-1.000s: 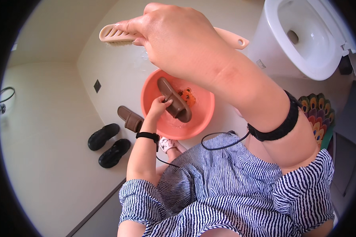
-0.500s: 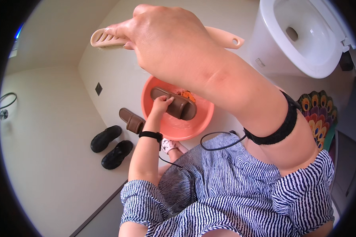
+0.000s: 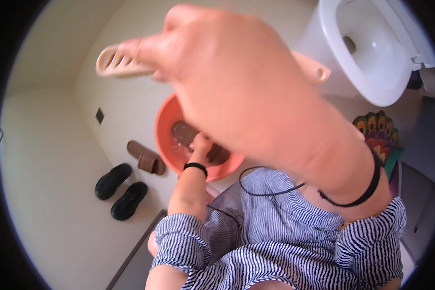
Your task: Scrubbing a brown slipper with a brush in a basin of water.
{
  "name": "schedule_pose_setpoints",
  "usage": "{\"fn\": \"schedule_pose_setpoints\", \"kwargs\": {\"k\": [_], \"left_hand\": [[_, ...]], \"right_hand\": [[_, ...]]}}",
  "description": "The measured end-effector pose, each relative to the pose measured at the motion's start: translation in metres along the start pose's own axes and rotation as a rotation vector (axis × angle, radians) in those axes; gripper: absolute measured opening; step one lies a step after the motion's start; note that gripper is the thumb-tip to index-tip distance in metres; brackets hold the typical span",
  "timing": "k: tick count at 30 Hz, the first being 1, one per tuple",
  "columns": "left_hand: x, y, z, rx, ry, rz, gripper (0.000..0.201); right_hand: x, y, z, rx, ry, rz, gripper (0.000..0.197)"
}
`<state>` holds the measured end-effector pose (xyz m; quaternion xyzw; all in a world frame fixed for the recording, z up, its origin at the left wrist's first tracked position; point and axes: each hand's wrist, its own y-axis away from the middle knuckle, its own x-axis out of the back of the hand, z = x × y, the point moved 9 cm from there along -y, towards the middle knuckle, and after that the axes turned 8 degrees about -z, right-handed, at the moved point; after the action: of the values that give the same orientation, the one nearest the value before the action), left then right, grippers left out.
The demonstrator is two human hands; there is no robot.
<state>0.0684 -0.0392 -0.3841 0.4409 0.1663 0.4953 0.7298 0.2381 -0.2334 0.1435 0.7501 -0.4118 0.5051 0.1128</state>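
Raised high over the basin, my right hand [image 3: 222, 67] is closed around a long beige plastic brush [image 3: 110, 63]. The brush's slotted end juts out to the left, and its other end with a hanging hole shows beyond my wrist. Below, my left hand [image 3: 201, 145] reaches into a round coral-pink basin [image 3: 164, 147] and grips a brown slide slipper [image 3: 182, 131] by its middle. Water glints around that slipper. Part of the basin and the slipper's far side are hidden behind my right forearm.
A matching brown slipper [image 3: 146, 158] lies left of the basin, with two black shoes [image 3: 113, 181] nearer me. At the right stand a white toilet [image 3: 331, 58] and a colourful feather-patterned mat [image 3: 376, 128]. A black cable [image 3: 244, 191] loops across my striped clothing.
My right hand with the brush has come closer and is blurred by motion. The left hand has shifted the slipper lower in the basin. The orange thing there is now hidden. The whole view has shifted.
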Motion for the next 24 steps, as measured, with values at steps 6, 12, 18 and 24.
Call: {"fn": "schedule_pose_setpoints", "kwargs": {"k": [6, 12, 18, 24], "left_hand": [[-0.04, 0.022, 0.024, 0.12, 0.084, -0.218, 0.05], [-0.041, 0.055, 0.035, 0.193, 0.145, -0.284, 0.048], [-0.032, 0.098, 0.048, 0.225, 0.211, -0.281, 0.046], [-0.003, 0.109, 0.058, 0.241, 0.289, -0.216, 0.044]], "right_hand": [[-0.007, 0.034, -0.027, 0.043, 0.102, -0.132, 0.046], [-0.011, 0.032, -0.045, 0.086, -0.028, -0.006, 0.045], [-0.034, 0.019, -0.024, 0.046, 0.036, -0.006, 0.028], [-0.044, 0.009, -0.016, 0.072, -0.073, -0.041, 0.031]]}}
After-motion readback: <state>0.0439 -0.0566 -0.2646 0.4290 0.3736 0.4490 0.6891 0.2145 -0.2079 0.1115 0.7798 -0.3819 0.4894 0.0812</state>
